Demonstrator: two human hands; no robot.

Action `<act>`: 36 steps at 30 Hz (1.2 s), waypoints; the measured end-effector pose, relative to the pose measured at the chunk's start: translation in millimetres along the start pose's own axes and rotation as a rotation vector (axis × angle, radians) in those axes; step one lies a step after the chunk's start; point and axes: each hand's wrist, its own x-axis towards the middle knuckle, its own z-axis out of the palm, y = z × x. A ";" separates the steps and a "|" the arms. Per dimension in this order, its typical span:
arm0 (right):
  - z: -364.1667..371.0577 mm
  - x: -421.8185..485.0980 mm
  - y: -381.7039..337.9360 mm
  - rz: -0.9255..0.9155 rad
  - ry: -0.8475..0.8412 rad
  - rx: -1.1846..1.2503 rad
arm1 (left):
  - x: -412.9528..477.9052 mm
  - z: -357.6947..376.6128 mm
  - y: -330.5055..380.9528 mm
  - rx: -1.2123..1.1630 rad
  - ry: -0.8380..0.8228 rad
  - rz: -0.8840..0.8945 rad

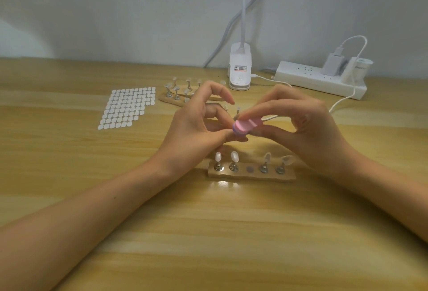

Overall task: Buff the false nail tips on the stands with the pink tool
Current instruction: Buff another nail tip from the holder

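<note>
My right hand (pixel 303 124) grips the pink tool (pixel 246 126), a small pink buffer with a white cord trailing right. My left hand (pixel 199 126) pinches a nail stand just under the tool's head; the stand and its tip are mostly hidden by my fingers. Both hands hover above a wooden base (pixel 252 176) in front of me. It carries several metal stands with pale false nail tips (pixel 218 157), and one magnet spot in its middle is bare. A second wooden base (pixel 171 101) with several more tips stands farther back, partly behind my left hand.
A sheet of white adhesive dots (pixel 128 107) lies at the left. A white clip lamp base (pixel 240 69) and a white power strip (pixel 322 80) with a charger stand by the wall. A white cable (pixel 342 102) runs from the strip toward my right hand.
</note>
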 end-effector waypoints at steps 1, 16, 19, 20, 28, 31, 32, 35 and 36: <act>-1.8 -0.2 1.1 0.007 0.014 -0.024 | -0.1 -0.1 0.0 0.009 0.007 -0.002; -4.8 -0.9 0.0 -0.057 0.067 -0.178 | -0.4 -0.5 -2.6 0.070 0.061 -0.001; -6.6 -0.5 -0.2 -0.070 0.085 -0.169 | -1.3 0.2 -1.7 0.078 0.067 -0.006; -4.5 -1.1 -0.5 -0.092 0.049 -0.169 | -1.5 0.6 -1.1 0.086 0.064 -0.002; -1.3 -1.8 -1.2 -0.080 0.015 -0.166 | -1.8 0.5 -1.3 0.122 0.059 0.002; -4.5 -1.1 0.6 -0.007 0.079 -0.177 | -1.5 -0.5 -1.4 0.131 0.063 -0.002; -6.6 -0.4 0.4 0.005 0.095 -0.155 | -1.7 -0.1 -1.3 0.135 0.061 0.005; -3.3 0.1 -1.4 -0.059 0.001 -0.135 | -1.7 1.2 -1.1 0.155 0.060 0.024; -2.5 0.2 -1.4 -0.056 -0.004 -0.148 | -1.3 1.1 -1.4 0.157 0.059 0.020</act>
